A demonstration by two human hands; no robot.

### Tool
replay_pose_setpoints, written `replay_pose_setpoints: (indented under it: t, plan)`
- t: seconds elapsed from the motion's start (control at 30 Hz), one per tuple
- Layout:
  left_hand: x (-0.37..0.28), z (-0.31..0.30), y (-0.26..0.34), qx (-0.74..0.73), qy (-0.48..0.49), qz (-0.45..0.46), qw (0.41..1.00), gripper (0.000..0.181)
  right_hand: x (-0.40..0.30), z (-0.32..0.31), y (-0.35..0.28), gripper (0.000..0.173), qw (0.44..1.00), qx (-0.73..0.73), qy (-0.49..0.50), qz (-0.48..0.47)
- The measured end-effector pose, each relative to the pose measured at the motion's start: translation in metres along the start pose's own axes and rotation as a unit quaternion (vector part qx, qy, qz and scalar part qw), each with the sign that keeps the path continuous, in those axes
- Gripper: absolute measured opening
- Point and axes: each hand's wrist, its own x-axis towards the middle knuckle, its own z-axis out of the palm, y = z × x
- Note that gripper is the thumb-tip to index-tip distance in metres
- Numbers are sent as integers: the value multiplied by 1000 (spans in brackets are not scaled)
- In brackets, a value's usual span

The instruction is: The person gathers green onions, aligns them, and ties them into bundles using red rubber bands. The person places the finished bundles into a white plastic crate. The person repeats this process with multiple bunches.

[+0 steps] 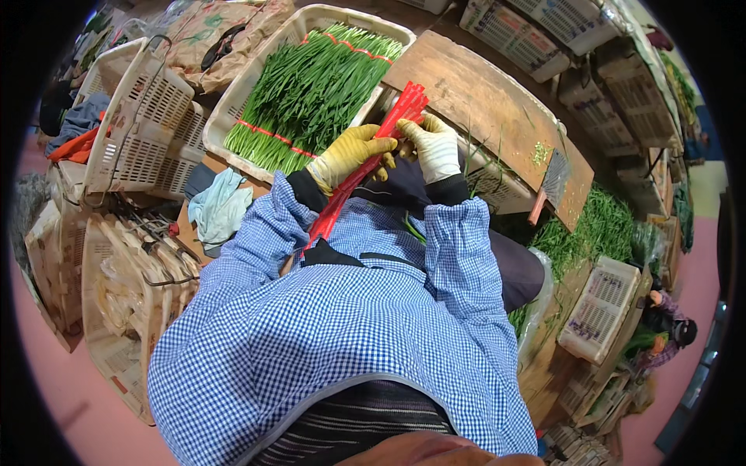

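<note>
A sheaf of long red printed ties (349, 185) runs diagonally from my lap upward, its ends fanned out near the wooden board (466, 87). My left hand (352, 156), in a yellow-coated work glove, is closed around the sheaf. At its upper part, my right hand (428, 143), in a similar glove, has its thumb and fingertips against the ties. Just beyond my left hand stands a white plastic crate (217, 125) with bundles of green garlic chives (315, 87), bound with red ties. On the board's right end lies a cleaver-like blade (556, 173) with a reddish handle.
Stacked plastic crates (140, 116) stand at the left, near a light blue cloth (218, 204). Black-handled scissors (224, 45) lie on brown wrapping. Loose greens (600, 227) are heaped at the right, beside an upturned crate (600, 309). Another person (670, 338) is at the far right.
</note>
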Motion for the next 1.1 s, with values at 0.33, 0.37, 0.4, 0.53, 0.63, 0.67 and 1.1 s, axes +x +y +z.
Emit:
replay_pose_setpoints:
  t: [0.33,0.37,0.4,0.53,0.63,0.67,1.1]
  plan:
    - [13,9,-5,-3,54,3,999,25,-15,-4,7,14,996,18,82,12]
    - [13,9,-5,-2,54,4,999,25,-16,-3,9,15,996,14,88,5]
    - [13,9,-5,-2,55,5,998,26,-17,-2,10,15,996,10,93,-1]
    - [11,9,-4,6,65,6,998,27,-16,0,25,18,993,18,97,-69]
    - [10,9,-5,1,44,18,999,28,-16,-1,24,19,993,9,109,-51]
    - [10,9,-5,-3,32,23,999,29,-15,-2,20,19,993,7,112,-44]
    - [-10,-19,5,-23,22,28,999,23,23,-89,3,26,958,43,273,-78]
